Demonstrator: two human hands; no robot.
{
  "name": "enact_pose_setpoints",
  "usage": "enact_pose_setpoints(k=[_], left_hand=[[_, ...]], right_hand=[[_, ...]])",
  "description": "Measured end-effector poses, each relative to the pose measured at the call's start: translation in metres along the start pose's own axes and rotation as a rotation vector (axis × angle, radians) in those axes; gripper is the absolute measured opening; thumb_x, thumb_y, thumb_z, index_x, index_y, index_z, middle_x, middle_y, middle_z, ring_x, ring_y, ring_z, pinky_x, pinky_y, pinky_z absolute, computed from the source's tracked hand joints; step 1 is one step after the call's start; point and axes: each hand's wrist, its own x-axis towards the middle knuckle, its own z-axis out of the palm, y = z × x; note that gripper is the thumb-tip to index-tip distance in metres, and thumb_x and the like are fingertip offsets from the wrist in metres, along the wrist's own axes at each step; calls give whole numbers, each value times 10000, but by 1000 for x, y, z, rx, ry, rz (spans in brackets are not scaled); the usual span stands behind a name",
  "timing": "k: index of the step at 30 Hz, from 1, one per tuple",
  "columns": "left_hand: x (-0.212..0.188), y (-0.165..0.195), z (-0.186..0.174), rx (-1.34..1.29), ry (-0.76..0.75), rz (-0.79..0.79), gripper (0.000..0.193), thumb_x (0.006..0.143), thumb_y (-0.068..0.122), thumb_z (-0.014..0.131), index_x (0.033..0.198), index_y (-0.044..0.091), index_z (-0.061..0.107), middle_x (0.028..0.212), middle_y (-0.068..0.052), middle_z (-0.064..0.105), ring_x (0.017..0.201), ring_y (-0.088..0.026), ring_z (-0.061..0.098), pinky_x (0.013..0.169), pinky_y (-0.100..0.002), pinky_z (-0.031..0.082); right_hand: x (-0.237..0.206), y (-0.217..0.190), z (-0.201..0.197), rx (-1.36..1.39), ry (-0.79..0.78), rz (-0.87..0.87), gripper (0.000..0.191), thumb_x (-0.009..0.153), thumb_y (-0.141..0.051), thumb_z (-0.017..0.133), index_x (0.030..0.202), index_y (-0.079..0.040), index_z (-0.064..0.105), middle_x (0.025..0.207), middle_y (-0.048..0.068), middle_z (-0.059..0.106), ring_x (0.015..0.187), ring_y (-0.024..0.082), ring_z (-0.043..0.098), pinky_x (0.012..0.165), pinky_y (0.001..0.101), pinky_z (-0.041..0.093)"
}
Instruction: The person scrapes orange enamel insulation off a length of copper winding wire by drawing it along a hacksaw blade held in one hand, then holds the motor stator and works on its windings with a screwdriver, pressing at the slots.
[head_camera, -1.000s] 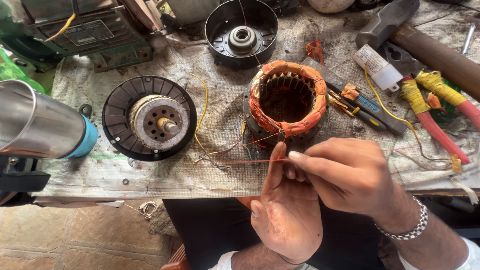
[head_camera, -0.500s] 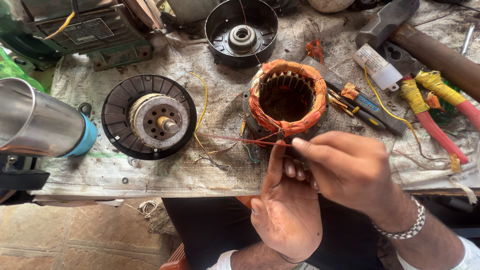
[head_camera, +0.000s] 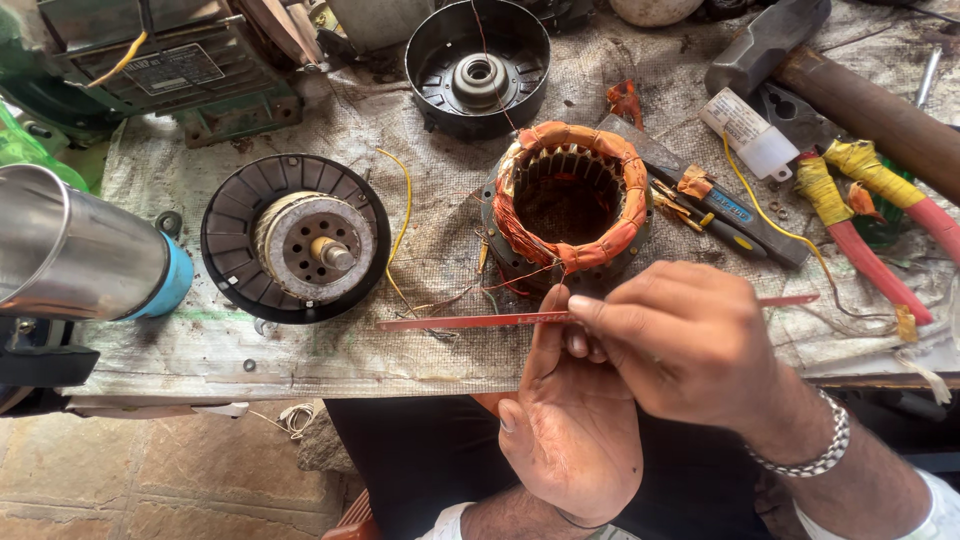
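Head view: thin red strip lies level, pinched by both hands.

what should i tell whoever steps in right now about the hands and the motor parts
Right hand pinches a thin red strip lying level in front of the stator.
Left hand is under it, fingers up at the same pinch point.
Wound stator sits on the cloth-covered bench, lead wires trailing toward the hands.
Rotor lies to its left, end cover behind.
Pliers lie unused to the right.

Red strip — copper-orange stator windings.
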Motion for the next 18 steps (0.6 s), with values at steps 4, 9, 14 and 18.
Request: enact_pose_setpoints(k=[4, 9, 14, 18], left_hand=[[0, 0, 3, -65, -13, 2, 831, 1039, 565, 506, 1577, -61, 415, 1153, -48, 459, 1087, -180, 444, 968, -355, 403], [-1, 14, 11, 73, 52, 9, 537, 1011, 281, 592, 1427, 11, 385, 1159, -86, 480, 1002, -184, 504, 850, -364, 465], [12, 62, 21, 774, -41, 81, 327, 966, 101, 663, 1251, 17, 525, 1012, -79, 586, 752, -119, 565, 614, -265, 465], [34, 93, 33, 1526, -152, 157, 175, 930, 137, 718, 1040, 6, 678, 824, -47, 703, 557, -89, 603, 478, -240, 463]], right_hand=[[-1, -2, -1, 53, 85, -6, 273, 772, 37, 783, 1035, -12, 733, 810, 89, 722, 684, 196, 695, 586, 321, 535], [-4, -5, -2, -31, 254, 98, 214, 858, 80, 770, 1046, 13, 691, 855, 137, 705, 760, 234, 716, 650, 330, 557], [-5, -6, -1, -130, 206, 85, 225, 880, 72, 806, 1074, -2, 719, 901, 127, 727, 822, 248, 737, 659, 314, 571], [-5, -6, -1, -177, 194, 35, 242, 802, 104, 788, 1007, 10, 700, 872, 147, 726, 807, 278, 736, 703, 372, 583]])
